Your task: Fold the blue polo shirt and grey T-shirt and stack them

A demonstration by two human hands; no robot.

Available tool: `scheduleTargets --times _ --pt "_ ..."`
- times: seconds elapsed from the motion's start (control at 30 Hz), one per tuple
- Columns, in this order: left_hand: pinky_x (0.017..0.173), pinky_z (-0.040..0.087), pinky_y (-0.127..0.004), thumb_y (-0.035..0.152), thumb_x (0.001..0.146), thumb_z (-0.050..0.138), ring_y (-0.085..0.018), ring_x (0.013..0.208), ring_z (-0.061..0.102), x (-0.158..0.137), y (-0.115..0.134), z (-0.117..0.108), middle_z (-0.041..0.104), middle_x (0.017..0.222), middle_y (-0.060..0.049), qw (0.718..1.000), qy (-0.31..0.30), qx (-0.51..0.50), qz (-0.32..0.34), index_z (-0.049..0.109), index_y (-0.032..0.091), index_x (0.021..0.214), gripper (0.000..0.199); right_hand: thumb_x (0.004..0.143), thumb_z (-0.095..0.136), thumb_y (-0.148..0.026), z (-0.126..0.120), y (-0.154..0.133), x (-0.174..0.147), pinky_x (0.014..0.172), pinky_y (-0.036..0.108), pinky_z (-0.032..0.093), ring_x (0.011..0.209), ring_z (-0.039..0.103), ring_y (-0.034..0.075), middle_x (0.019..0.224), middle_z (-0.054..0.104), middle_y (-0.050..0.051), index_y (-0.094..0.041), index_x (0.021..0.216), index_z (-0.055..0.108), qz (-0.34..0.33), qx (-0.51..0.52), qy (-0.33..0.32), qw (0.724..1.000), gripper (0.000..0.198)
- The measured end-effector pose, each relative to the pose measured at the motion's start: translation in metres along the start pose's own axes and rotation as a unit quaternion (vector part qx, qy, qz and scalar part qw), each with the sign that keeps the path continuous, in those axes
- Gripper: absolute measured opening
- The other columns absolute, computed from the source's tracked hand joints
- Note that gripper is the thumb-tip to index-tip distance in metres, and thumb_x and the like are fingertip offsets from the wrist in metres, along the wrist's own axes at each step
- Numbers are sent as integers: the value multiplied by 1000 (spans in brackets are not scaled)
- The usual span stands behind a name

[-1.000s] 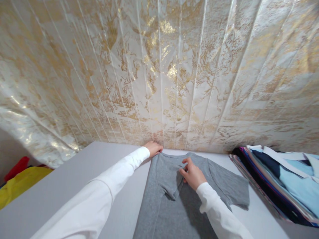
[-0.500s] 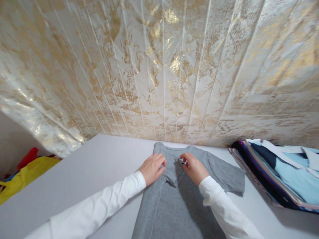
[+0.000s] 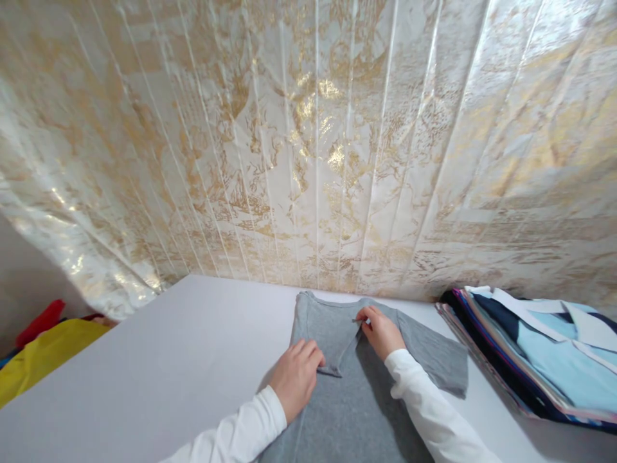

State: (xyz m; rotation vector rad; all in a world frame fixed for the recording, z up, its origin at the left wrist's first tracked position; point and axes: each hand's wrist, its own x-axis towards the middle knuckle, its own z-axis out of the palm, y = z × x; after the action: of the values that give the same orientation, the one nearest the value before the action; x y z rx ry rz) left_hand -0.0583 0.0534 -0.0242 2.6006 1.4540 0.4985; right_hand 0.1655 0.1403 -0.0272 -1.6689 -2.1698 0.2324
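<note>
A grey T-shirt [image 3: 347, 411] lies on the white tabletop, its neckline toward the back wall. Its left sleeve is folded inward over the chest, and the right sleeve sticks out to the side. My right hand [image 3: 379, 331] pinches the folded sleeve's edge near the neckline. Lower down, at the shirt's left side, my left hand [image 3: 299, 376] has its fingers bent together on the cloth beside the sleeve hem. Part of the shirt's left edge is hidden under that hand and forearm.
A stack of folded clothes [image 3: 544, 360], light blue on top, stands at the right. Yellow and red cloth [image 3: 53, 354] lies beyond the table's left edge. Behind the white tabletop [image 3: 193, 347] rises a gold-patterned, shiny wall covering [image 3: 308, 161].
My left hand has moved down along the shirt to the sleeve hem. The folded sleeve lies flatter, and my right hand now grips its edge. The view has tilted up slightly.
</note>
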Motion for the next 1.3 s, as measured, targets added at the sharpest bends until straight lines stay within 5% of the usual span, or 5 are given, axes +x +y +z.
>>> scheduleTargets --times 0.43,0.63,0.93,1.13,1.3 --pt "91 43 -36 -1 84 47 -20 105 51 38 -48 -20 57 108 -5 997 57 2 -60 58 19 106 32 75 38 1 -8 -63 -21 90 23 41 105 57 14 112 61 6 -20 105 61 -98 43 -17 994 44" --pt "89 48 -44 30 92 57 -22 104 57 108 -116 -29 57 118 -8 995 1 78 -66 58 16 112 24 91 45 -35 21 -92 -45 110 47 24 140 21 28 151 31 9 -18 138 44 -137 4 -111 984 51" --pt "85 50 -42 31 93 55 -21 100 59 137 -116 -17 57 118 -8 986 -51 137 -79 56 17 115 26 88 43 -59 39 -82 -53 112 54 16 142 12 31 155 15 4 -29 146 27 -149 -1 -125 981 68" --pt "89 48 -45 29 92 57 -23 105 56 114 -92 -26 55 120 -8 988 -8 130 -79 56 16 116 27 91 40 -52 31 -83 -50 112 53 17 142 14 30 154 21 7 -25 145 33 -148 -2 -136 979 60" --pt "97 41 -35 8 88 51 -19 114 49 17 -38 -45 53 123 -7 997 1 80 -17 53 18 120 33 88 43 -19 11 -90 -70 112 46 22 142 17 22 152 28 10 -17 143 37 -179 3 -120 976 55"
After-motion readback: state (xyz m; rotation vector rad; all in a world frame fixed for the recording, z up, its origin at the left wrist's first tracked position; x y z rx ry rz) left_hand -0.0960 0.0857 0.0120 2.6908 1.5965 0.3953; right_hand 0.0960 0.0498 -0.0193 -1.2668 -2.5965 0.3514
